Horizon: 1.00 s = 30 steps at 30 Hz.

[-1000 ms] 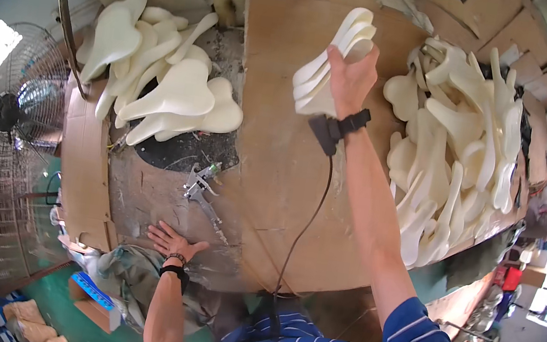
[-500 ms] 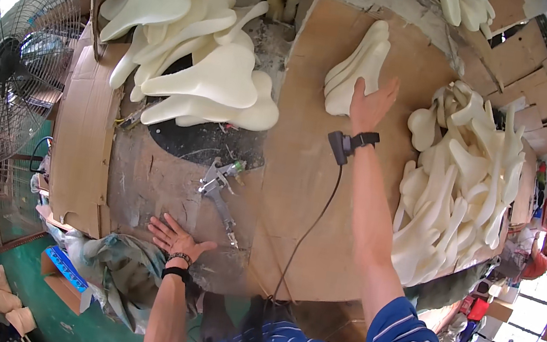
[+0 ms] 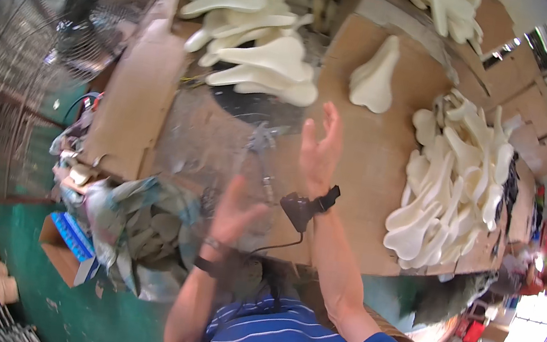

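My right hand (image 3: 320, 151) hangs over the middle of the table, fingers apart and holding nothing. My left hand (image 3: 233, 216) is smeared by motion above the table's near edge; its thumb stands away from the fingers and I see nothing in it. Beyond the right hand, a small stack of cream saddle-shaped foam pads (image 3: 376, 77) lies on the brown cardboard sheet (image 3: 366, 156). A metal spray gun (image 3: 262, 140) rests on the table between the hands, partly blurred. Neither hand touches the pads.
Piles of similar pads stand at the far left (image 3: 268, 58), the right (image 3: 450, 182) and the far right corner (image 3: 453, 11). A caged fan (image 3: 89, 40) stands left. Plastic sheeting (image 3: 138, 236) and an open carton (image 3: 66, 250) are at lower left.
My right hand has left the pad stack and come back toward me and leftward. My left hand has risen off the table and moved right. The view has shifted too.
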Motion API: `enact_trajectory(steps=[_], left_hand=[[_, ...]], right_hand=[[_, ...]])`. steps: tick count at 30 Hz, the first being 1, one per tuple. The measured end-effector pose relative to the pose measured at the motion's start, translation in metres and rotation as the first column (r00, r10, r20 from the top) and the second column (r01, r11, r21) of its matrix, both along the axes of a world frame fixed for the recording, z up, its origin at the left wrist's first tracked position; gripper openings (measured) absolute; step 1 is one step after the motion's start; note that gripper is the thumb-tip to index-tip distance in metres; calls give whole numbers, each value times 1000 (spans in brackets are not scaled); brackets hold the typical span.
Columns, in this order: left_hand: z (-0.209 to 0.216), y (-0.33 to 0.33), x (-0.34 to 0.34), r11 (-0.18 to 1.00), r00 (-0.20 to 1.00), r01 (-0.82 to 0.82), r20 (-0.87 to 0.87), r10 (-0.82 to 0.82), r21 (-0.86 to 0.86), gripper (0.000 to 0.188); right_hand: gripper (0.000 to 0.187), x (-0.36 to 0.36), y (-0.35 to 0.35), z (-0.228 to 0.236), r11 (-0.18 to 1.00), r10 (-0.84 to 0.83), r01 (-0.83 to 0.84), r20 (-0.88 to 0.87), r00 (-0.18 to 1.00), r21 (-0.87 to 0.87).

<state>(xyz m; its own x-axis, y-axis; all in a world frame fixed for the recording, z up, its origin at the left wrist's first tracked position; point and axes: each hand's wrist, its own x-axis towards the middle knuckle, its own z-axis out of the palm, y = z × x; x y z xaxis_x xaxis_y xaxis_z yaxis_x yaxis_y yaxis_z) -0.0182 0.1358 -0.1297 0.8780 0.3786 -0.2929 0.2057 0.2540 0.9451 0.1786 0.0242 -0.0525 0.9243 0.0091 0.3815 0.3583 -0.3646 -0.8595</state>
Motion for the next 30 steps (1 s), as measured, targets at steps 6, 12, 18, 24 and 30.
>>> enact_trajectory(steps=[6,12,18,24,30], left_hand=[[69,-32,-60,856,984,-109,67,165,-505,62],[41,-11,-128,740,947,-301,-99,305,-601,54],[-70,25,-212,870,980,-179,-162,116,-459,59],[-231,123,-296,866,717,-226,-526,457,445,39],[-368,187,-353,886,465,290,-863,200,361,46]], right_hand=[[41,-98,61,-18,683,553,-6,-512,658,730],[23,-175,115,-61,866,499,-403,-471,727,295],[16,-246,128,-116,516,742,-763,-243,625,-389],[24,-326,144,-198,110,868,-834,-357,346,-541],[22,-363,194,-302,-252,815,-769,-557,158,-588]])
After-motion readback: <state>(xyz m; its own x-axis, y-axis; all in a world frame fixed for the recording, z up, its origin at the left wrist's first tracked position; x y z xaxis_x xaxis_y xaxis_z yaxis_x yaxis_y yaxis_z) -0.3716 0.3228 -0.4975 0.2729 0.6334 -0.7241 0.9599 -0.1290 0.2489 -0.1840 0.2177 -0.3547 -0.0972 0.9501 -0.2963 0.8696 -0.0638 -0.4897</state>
